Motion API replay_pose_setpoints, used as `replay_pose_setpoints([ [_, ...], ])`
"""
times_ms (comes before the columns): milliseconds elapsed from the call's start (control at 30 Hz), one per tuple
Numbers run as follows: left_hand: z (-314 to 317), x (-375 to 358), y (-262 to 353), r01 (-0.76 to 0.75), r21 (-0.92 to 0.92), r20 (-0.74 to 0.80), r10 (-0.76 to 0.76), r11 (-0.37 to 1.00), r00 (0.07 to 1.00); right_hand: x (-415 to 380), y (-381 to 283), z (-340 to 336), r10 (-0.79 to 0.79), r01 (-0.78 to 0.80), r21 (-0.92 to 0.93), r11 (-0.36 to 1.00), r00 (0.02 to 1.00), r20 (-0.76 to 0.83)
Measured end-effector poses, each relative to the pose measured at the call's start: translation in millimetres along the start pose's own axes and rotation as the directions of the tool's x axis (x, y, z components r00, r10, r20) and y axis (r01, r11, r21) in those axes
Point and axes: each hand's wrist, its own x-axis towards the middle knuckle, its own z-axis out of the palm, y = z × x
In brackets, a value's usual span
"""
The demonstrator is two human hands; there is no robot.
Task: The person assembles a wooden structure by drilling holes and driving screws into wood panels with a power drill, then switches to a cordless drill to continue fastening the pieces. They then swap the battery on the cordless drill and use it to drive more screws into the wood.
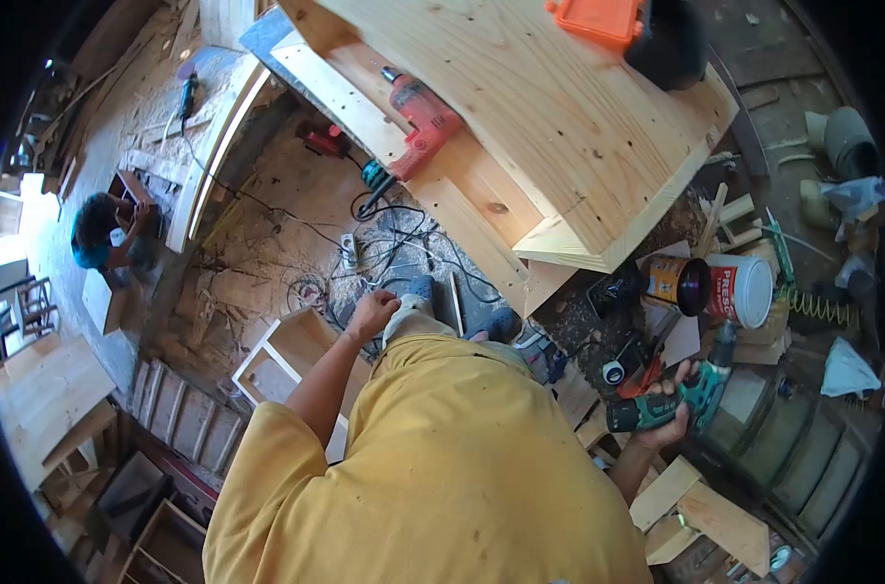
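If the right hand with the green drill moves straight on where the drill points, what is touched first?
Probably the white bucket: the green drill in the right hand points up toward it, though depth is unclear.

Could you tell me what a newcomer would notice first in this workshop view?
Most striking is the yellow shirt filling the lower middle, with the right hand gripping a green cordless drill at lower right. Above lies a big pale wooden panel with a red power drill on it. Another person crouches far left.

Dusty workshop floor [267,243], wooden workbench [550,107], perhaps daylight at left.
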Motion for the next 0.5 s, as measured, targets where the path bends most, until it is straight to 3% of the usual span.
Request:
replay_pose_setpoints([
  [67,4,-4,-12,0.043,-0.077,-0.040,-0.046,0.996,0.998,17,7,2,0.090,-0.092,0.070,0.993,0.995,0.031],
  [167,-5,-24,-14,0.152,-0.247,-0.058,-0.171,0.957,0.984,25,17,-21,0.000,-0.011,-0.138,0.990,0.997,-0.075],
  [200,12,-13,-66,0.054,-0.173,-0.100,-0.072,0.983,0.992,28,24,-8,-0.038,0.035,-0.117,0.992,0.999,-0.027],
  [233,-3,-35,-42,0.108,-0.152,-0.128,-0.127,0.983,0.984,31,26,-8,-0.025,0.023,-0.115,0.993,0.999,-0.022],
  [300,-6,-49,-67,0.182,-0.013,-0.130,-0.182,0.983,0.975,33,21,-11,-0.008,0.003,-0.128,0.992,0.999,-0.033],
  [333,-3,-54,-85,0.224,-0.008,-0.137,-0.223,0.974,0.965,36,22,-13,-0.046,0.037,-0.186,0.982,0.998,-0.045],
  [433,-9,-82,-97,0.271,-0.044,-0.154,-0.275,0.962,0.949,43,17,-29,-0.047,0.035,-0.121,0.992,0.994,-0.100],
  [467,-5,-86,-114,0.327,-0.164,-0.116,-0.347,0.931,0.931,43,14,-12,-0.069,0.058,-0.151,0.987,0.995,-0.071],
  [500,5,-84,-140,0.258,-0.171,-0.203,-0.290,0.951,0.935,46,19,8,-0.079,0.071,-0.176,0.982,0.996,-0.044],
])
